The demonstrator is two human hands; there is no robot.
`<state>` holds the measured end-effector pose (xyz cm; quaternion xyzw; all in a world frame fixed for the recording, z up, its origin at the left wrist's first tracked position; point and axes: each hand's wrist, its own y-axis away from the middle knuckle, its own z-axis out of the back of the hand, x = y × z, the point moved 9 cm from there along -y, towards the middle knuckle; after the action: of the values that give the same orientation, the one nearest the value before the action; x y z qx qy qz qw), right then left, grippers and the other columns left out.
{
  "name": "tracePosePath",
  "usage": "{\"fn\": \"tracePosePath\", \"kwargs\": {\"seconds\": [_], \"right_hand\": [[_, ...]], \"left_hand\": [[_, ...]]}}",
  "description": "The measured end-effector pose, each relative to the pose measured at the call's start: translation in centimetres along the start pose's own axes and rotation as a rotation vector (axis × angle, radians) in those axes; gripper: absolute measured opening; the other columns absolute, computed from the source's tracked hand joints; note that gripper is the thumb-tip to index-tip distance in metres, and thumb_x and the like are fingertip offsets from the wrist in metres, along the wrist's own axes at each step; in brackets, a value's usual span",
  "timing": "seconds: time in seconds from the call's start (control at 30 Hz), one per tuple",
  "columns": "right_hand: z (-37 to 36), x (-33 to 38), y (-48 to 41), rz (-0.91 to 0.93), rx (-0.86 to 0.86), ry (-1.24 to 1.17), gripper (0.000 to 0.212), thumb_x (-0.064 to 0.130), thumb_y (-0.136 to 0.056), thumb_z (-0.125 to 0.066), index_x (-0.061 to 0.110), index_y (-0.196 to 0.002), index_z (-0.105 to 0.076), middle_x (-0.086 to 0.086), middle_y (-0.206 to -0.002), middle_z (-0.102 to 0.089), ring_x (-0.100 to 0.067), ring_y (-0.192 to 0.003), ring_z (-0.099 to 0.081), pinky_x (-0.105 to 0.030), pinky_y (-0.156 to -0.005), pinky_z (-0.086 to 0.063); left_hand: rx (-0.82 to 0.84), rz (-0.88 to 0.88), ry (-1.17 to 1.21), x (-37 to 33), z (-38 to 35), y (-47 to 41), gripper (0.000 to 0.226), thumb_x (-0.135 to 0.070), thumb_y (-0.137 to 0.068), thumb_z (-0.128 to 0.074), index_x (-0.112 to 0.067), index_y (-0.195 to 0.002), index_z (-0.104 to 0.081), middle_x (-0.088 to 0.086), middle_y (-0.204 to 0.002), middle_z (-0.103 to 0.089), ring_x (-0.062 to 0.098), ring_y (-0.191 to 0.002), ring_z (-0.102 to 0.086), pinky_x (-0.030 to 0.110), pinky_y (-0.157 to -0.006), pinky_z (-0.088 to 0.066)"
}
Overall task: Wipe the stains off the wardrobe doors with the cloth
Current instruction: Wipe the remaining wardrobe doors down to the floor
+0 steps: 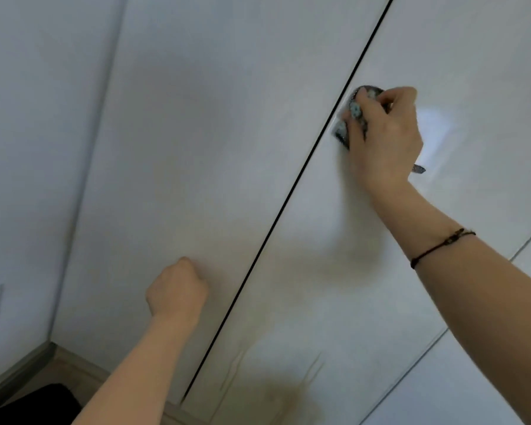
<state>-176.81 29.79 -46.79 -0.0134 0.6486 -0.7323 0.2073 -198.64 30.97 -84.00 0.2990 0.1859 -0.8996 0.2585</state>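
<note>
Left of the dark gap (288, 191) between the wardrobe doors, my left hand (175, 289) is a closed fist set against the left door (181, 133), fingers curled on nothing. Just right of the gap, the cloth (354, 110) is bunched against the right door (442, 56), gripped in my right hand (383, 139). Wiping looks only partly done: faint streaks (236, 372) show low on that door, with nothing blocking them.
</note>
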Motion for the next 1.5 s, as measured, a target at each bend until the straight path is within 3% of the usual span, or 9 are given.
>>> {"fn": "tracePosePath", "kwargs": {"seconds": [0.17,0.33,0.53,0.67,0.83,0.93,1.1,1.37,1.5], "right_hand": [[-3.8,7.8,13.2,0.143,0.401,-0.14,0.018,0.04,-0.093,-0.066,0.029,-0.104,-0.059,-0.001,-0.097,-0.06,-0.023,-0.08,-0.059,-0.034,-0.068,-0.051],[-7.5,14.0,30.4,0.594,0.81,-0.032,0.073,0.023,-0.056,-0.095,0.006,-0.122,-0.069,-0.011,-0.099,-0.052,-0.026,-0.067,-0.058,-0.031,-0.04,-0.038],[-8.3,16.0,31.4,0.729,0.749,0.084,0.073,0.04,-0.062,-0.093,0.013,-0.126,-0.07,-0.004,-0.085,-0.063,-0.026,-0.059,-0.06,-0.029,-0.039,-0.038],[-7.7,14.0,22.4,0.413,0.457,0.115,0.049,0.041,-0.087,-0.071,0.024,-0.133,-0.065,0.003,-0.075,-0.066,-0.027,-0.047,-0.059,-0.022,-0.046,-0.021],[-10.0,17.0,36.3,0.359,0.884,-0.008,0.078,0.046,-0.062,-0.092,0.03,-0.134,-0.065,0.001,-0.039,-0.046,-0.021,-0.025,-0.041,-0.017,-0.043,-0.02],[-9.8,16.5,39.9,0.253,1.006,-0.011,0.075,0.036,-0.074,-0.086,0.039,-0.142,-0.055,0.004,-0.038,-0.034,-0.02,-0.026,-0.031,-0.015,-0.042,-0.017],[-7.5,12.6,28.1,-0.146,0.399,-0.178,0.045,0.026,-0.098,-0.057,0.032,-0.143,-0.055,0.001,-0.053,-0.045,-0.024,-0.042,-0.04,-0.028,-0.047,-0.033],[-10.0,17.7,33.2,-0.191,0.664,-0.443,0.019,0.017,-0.095,-0.059,0.02,-0.113,-0.064,-0.007,-0.067,-0.065,-0.036,-0.057,-0.061,-0.033,-0.05,-0.035],[-9.1,13.9,26.6,-0.518,0.434,-0.701,0.022,0.012,-0.094,-0.053,0.025,-0.108,-0.066,0.018,-0.071,-0.058,0.002,-0.067,-0.054,-0.013,-0.062,-0.038]], "left_hand": [[0.078,0.058,-0.012,1.8,1.2,0.3,0.026,-0.019,-0.088,-0.058,-0.01,-0.11,-0.068,0.013,-0.116,-0.069,0.031,-0.107,-0.067,0.034,-0.081,-0.053],[0.24,0.198,-0.065,7.8,-1.5,2.0,0.033,-0.02,-0.093,-0.056,-0.01,-0.123,-0.066,0.011,-0.129,-0.064,0.028,-0.118,-0.063,0.036,-0.09,-0.052],[0.32,0.244,-0.102,12.1,-5.8,2.0,0.033,-0.018,-0.094,-0.053,-0.01,-0.123,-0.066,0.011,-0.129,-0.064,0.027,-0.117,-0.062,0.035,-0.09,-0.052],[0.257,0.203,-0.091,12.1,-7.3,1.0,0.031,-0.02,-0.097,-0.052,-0.009,-0.123,-0.066,0.013,-0.128,-0.064,0.031,-0.118,-0.063,0.038,-0.091,-0.052],[0.242,0.136,-0.149,12.7,-8.2,-0.2,0.03,-0.014,-0.095,-0.053,-0.006,-0.121,-0.066,0.016,-0.126,-0.065,0.032,-0.115,-0.063,0.037,-0.09,-0.052],[0.225,0.121,-0.167,13.3,-8.1,-1.0,0.031,-0.013,-0.093,-0.053,-0.006,-0.121,-0.066,0.016,-0.126,-0.065,0.032,-0.116,-0.062,0.036,-0.089,-0.052],[0.195,0.114,-0.154,14.2,-8.9,-1.1,0.029,-0.013,-0.092,-0.052,-0.004,-0.117,-0.064,0.018,-0.123,-0.065,0.034,-0.113,-0.063,0.035,-0.087,-0.051],[0.098,0.124,-0.087,13.2,-10.1,-0.4,0.022,-0.013,-0.092,-0.049,-0.004,-0.109,-0.061,0.019,-0.112,-0.067,0.036,-0.103,-0.065,0.038,-0.079,-0.051],[0.055,0.091,-0.095,13.2,-9.8,-0.8,0.02,-0.011,-0.091,-0.048,-0.004,-0.106,-0.059,0.019,-0.108,-0.067,0.036,-0.101,-0.064,0.037,-0.075,-0.048]]}}
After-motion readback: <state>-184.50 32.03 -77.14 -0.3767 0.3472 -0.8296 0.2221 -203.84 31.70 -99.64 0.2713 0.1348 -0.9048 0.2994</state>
